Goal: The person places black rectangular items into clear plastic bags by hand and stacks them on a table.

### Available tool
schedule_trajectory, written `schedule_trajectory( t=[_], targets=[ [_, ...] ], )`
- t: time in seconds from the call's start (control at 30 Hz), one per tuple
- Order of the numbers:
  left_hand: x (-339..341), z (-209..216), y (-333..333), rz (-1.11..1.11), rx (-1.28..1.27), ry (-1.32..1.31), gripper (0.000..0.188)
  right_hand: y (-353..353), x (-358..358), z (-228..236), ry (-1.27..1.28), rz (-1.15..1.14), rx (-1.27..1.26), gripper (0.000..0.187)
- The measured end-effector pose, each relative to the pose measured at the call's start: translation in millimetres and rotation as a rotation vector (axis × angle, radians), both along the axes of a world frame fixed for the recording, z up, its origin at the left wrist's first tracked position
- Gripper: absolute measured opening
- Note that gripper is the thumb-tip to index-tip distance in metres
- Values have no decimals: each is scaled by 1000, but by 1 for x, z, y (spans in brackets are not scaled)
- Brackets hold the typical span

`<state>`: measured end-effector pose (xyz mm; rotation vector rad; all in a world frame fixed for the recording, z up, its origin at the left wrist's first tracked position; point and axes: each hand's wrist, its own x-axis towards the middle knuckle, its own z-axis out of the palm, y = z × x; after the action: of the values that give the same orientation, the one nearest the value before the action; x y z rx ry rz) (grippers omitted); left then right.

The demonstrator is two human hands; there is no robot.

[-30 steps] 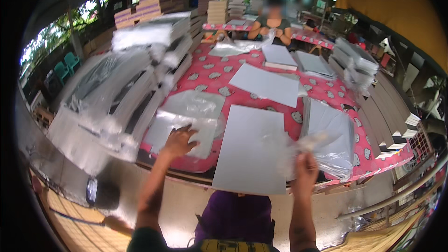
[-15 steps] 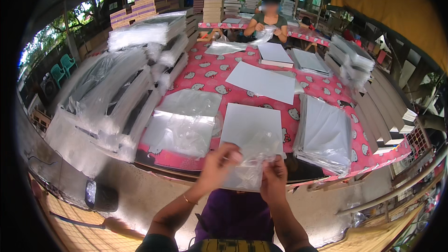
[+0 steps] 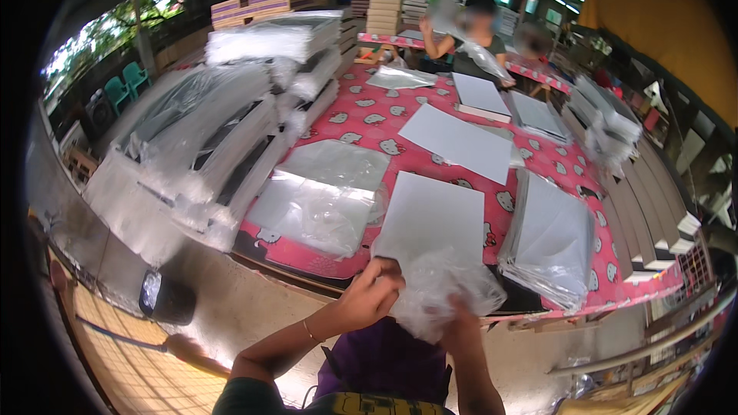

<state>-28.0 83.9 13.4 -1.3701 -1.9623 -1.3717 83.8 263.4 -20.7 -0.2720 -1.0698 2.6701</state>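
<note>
A crumpled clear plastic bag is bunched over the near end of a white rectangular board at the table's front edge. My left hand is closed, fingers curled, with its fingertips at the left side of the bag. On the other side my right hand is blurred but closed around the bag's near right part. Left of the board lies a white sheet partly inside a clear plastic sleeve. To the right is a stack of plastic-wrapped white boards.
Tall piles of plastic-wrapped boards line the left side. Farther up the pink patterned tablecloth lie another white sheet and a thick white block. Dark-edged stacks stand right. A co-worker handles plastic across the table.
The bag has been bunched up and shifted right over the board's near end. My left hand's fingers have curled in. The co-worker has raised an arm with plastic; the view has shifted slightly.
</note>
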Motion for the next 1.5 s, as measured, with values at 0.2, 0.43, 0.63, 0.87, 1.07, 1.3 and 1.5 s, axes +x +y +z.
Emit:
schedule_trajectory(
  t=[0.2, 0.43, 0.63, 0.87, 1.07, 1.3, 1.5],
  targets=[
    [-64, 16, -56, -229, -302, -158, 17, 76, 9, 11, 285, 433, 542, 40],
    [-31, 46, 18, 6, -709, 107, 18, 26, -7, 95, -117, -14, 2115, 20],
    [-23, 79, 11, 252, -239, 60, 35, 83, 19, 119, -228, -927, 1958, 29],
    [-45, 75, -50, -312, -340, 24, 34, 141, 51, 74, -149, 612, 1483, 41],
    [-10, 111, -33, -673, -598, -485, 30, 161, 46, 12, 387, 778, 15, 56],
    [-10, 79, -26, -870, -15, -936, 44, 108, 49, 49, 202, 826, 942, 44],
    [-14, 55, -14, -972, -659, -642, 51, 142, 79, 21, 310, 585, 379, 51]
  ],
)
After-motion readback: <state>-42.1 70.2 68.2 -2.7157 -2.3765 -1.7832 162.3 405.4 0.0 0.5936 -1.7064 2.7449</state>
